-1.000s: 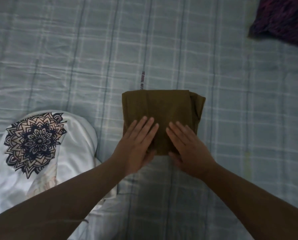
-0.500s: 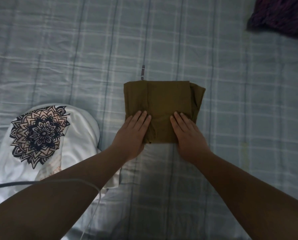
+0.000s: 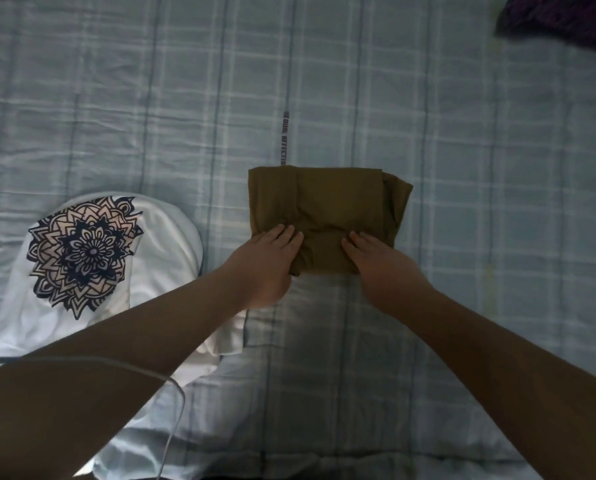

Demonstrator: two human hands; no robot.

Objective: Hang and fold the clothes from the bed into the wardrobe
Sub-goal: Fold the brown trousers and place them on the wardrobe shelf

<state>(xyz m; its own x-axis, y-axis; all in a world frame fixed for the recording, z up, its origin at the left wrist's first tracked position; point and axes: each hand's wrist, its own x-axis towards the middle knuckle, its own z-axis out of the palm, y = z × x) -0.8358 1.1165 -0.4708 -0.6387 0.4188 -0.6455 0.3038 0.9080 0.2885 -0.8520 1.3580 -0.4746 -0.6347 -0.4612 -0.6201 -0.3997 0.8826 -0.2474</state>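
Pale blue checked bed sheet fills the head view from edge to edge, creased and dimly lit. A narrow line of print runs up the sheet in the upper middle of the frame. Its small capitals read roughly "AFFECTI"; the letters above that are too blurred to make out, and the lower end runs under the clothing.

A folded brown garment lies flat on the sheet just right of the centre, squared into a thick packet with loose layers showing along its right side. The left hand grips the near left corner, fingers bent over the top and thumb tucked out of sight at the edge. The right hand grips the near right corner in the same manner. The cloth is puckered between the two hands.

At the left of the frame a white shirt lies crumpled, printed with a dark mandala flower. A thin cable loops across the lower left. A dark purple cloth sits in the upper right corner
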